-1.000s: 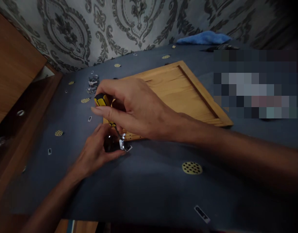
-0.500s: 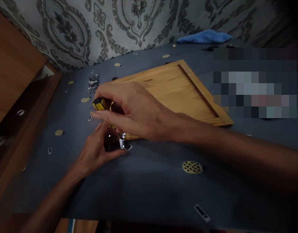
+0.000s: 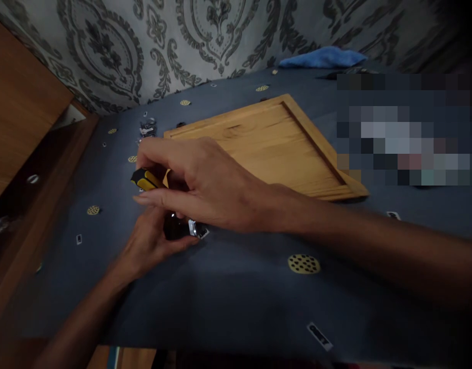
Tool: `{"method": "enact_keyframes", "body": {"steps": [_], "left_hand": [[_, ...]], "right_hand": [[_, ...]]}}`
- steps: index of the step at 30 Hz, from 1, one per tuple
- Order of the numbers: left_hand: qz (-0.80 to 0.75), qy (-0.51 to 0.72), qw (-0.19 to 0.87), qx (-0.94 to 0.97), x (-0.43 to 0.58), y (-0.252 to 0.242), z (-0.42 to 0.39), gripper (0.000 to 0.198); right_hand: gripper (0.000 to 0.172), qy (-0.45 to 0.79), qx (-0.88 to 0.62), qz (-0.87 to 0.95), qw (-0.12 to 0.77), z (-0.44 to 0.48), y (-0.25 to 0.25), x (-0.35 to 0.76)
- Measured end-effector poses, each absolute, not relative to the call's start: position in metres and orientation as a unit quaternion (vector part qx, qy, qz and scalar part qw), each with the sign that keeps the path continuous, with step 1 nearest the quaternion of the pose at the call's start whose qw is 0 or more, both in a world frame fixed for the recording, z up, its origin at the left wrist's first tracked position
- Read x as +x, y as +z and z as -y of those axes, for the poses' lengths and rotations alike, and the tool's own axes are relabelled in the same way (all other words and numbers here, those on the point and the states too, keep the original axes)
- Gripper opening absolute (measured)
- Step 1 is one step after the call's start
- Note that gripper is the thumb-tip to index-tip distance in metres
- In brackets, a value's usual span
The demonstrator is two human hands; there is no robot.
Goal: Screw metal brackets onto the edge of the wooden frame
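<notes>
My right hand (image 3: 212, 184) is closed around the black and yellow handle of a screwdriver (image 3: 146, 179); its shaft and tip are hidden behind the fingers. Below it, my left hand (image 3: 145, 243) curves its thumb and fingers about a shiny metal hinge (image 3: 192, 228), by the near left end of a framed wooden door panel (image 3: 259, 143). The right hand covers that end of the panel and part of the hinge. The panel lies flat, its recessed face up.
A small pile of metal hinges (image 3: 147, 127) lies beyond my hands on the dark patterned tablecloth (image 3: 236, 297). At the back, a blue cloth (image 3: 324, 57) rests against the patterned wall. Wooden furniture (image 3: 24, 102) stands at left. Pixelation covers the right side.
My right hand has shifted slightly left, and the screwdriver handle has tipped further to the left. The left hand stays in place at the hinge.
</notes>
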State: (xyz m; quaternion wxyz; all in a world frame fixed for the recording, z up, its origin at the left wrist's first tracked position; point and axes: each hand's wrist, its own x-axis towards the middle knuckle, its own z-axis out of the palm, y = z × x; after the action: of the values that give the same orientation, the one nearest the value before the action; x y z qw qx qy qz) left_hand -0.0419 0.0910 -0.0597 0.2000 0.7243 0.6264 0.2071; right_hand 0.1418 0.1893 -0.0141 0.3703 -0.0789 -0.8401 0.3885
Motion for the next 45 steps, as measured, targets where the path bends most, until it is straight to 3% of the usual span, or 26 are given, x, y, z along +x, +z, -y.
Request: {"method": "enact_keyframes", "body": {"steps": [3, 8, 12, 17, 23, 36, 45], "left_hand": [[-0.627, 0.212, 0.203, 0.721, -0.042, -0.060, -0.091, 0.034], [-0.633, 0.226, 0.216, 0.709, -0.036, -0.056, -0.091, 0.042], [-0.637, 0.238, 0.215, 0.701, -0.033, -0.054, -0.092, 0.042], [-0.632, 0.247, 0.221, 0.701, -0.033, -0.056, -0.092, 0.039], [-0.614, 0.243, 0.192, 0.726, -0.035, -0.057, -0.092, 0.035], [-0.606, 0.237, 0.181, 0.738, -0.036, -0.057, -0.091, 0.037], [-0.616, 0.233, 0.179, 0.731, -0.035, -0.056, -0.092, 0.032]], "right_hand": [[0.023, 0.381, -0.091, 0.836, 0.384, -0.189, -0.014, 0.139], [0.004, 0.392, -0.105, 0.856, 0.321, -0.191, -0.004, 0.143], [0.003, 0.415, -0.116, 0.851, 0.301, -0.190, -0.003, 0.142], [0.017, 0.388, -0.164, 0.833, 0.359, -0.187, -0.015, 0.134], [0.018, 0.399, -0.161, 0.810, 0.399, -0.194, -0.027, 0.128], [0.023, 0.389, -0.183, 0.796, 0.426, -0.189, -0.008, 0.138], [0.017, 0.360, -0.179, 0.822, 0.403, -0.192, -0.019, 0.137]]}}
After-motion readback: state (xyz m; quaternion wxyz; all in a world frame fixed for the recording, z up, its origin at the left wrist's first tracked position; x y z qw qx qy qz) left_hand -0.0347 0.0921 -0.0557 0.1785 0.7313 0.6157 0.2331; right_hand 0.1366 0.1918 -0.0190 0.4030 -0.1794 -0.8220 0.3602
